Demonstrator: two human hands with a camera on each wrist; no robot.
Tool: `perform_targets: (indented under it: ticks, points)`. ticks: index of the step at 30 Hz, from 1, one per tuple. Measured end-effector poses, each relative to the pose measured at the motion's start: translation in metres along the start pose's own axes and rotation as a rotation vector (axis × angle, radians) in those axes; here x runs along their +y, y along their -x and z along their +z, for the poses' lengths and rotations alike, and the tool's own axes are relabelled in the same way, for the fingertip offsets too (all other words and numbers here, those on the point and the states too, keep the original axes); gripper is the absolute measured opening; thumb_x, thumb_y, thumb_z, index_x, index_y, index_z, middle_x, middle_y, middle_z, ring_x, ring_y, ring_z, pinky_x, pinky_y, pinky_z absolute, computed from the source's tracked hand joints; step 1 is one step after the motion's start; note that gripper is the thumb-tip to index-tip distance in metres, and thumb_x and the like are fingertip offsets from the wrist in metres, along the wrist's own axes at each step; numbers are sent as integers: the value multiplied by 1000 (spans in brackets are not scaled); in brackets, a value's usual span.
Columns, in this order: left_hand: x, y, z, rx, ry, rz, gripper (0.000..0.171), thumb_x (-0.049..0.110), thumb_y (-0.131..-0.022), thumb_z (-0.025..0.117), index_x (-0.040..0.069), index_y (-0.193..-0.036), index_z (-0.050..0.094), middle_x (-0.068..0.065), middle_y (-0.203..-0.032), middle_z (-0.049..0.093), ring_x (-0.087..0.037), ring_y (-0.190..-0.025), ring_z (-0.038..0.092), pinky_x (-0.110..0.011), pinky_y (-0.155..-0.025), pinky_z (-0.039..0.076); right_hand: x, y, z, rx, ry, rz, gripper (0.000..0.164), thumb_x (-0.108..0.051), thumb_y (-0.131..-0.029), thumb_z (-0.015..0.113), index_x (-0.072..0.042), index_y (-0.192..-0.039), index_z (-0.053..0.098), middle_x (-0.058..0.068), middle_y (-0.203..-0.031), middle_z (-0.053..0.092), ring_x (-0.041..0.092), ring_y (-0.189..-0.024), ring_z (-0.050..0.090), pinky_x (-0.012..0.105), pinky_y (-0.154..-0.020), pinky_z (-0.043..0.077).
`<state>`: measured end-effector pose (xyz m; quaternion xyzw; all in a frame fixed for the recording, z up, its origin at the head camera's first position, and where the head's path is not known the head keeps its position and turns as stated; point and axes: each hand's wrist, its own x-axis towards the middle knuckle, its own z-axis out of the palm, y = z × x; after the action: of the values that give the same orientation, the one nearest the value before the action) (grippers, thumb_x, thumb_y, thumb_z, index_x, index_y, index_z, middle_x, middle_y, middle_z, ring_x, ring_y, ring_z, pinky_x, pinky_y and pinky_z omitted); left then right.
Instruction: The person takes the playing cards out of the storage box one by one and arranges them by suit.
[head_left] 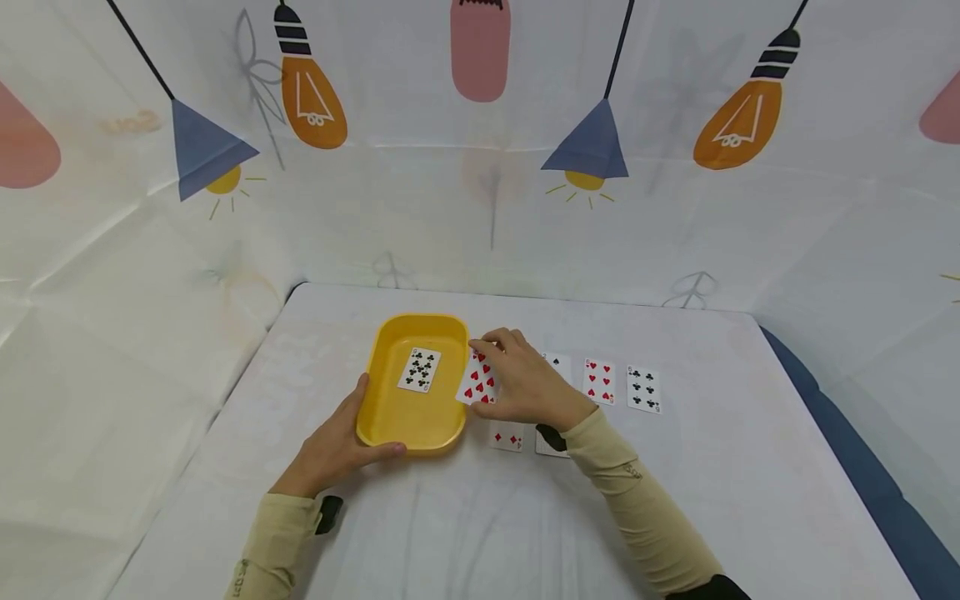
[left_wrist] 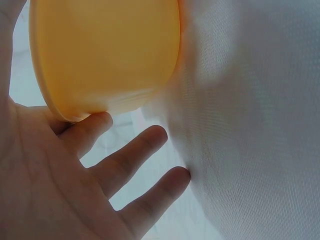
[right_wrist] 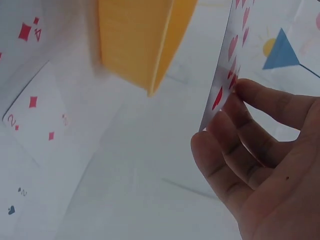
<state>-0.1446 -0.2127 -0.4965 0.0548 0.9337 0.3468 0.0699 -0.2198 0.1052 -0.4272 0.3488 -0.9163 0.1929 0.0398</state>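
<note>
A yellow plastic tray [head_left: 375,417] stands on the table, a clubs playing card [head_left: 418,370] lying face up inside. My left hand [head_left: 330,450] grips the tray at its left side and near corner, thumb along the near rim. In the left wrist view, fingers [left_wrist: 135,150] spread beside the tray wall. My right hand [head_left: 528,379] pinches a hearts playing card [head_left: 477,382] between thumb and fingertips. That card is tilted, right by the tray's right rim; in the right wrist view the hearts card [right_wrist: 225,75] appears nearly edge-on.
Right of the tray, a six of hearts [head_left: 599,382] and a six of clubs [head_left: 644,389] lie face up beside a spades card [head_left: 558,364] partly hidden by my hand. Nearer lie a four of diamonds [head_left: 506,436] and a two of diamonds [right_wrist: 40,117]. A printed curtain hangs behind.
</note>
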Motion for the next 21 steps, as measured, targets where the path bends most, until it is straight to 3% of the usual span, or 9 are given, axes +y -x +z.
perform_targets:
  ticks: [15, 21]
  points:
    - [0, 1, 0, -11, -1, -10, 140, 76, -68, 78, 13, -164, -2, -14, -168, 14, -38, -149, 27, -63, -114, 30, 35, 44, -20, -51, -86, 35, 79, -38, -78, 82, -12, -146, 53, 6, -139, 48, 23, -128, 42, 41, -101, 49]
    - [1, 1, -1, -15, 7, -15, 139, 75, -68, 79, 14, -164, -2, -14, -169, 14, -38, -150, 25, -63, -114, 29, 47, 61, -27, -59, -96, 40, 79, -36, -77, 83, -11, -145, 53, 5, -139, 48, 21, -125, 44, 40, -95, 52]
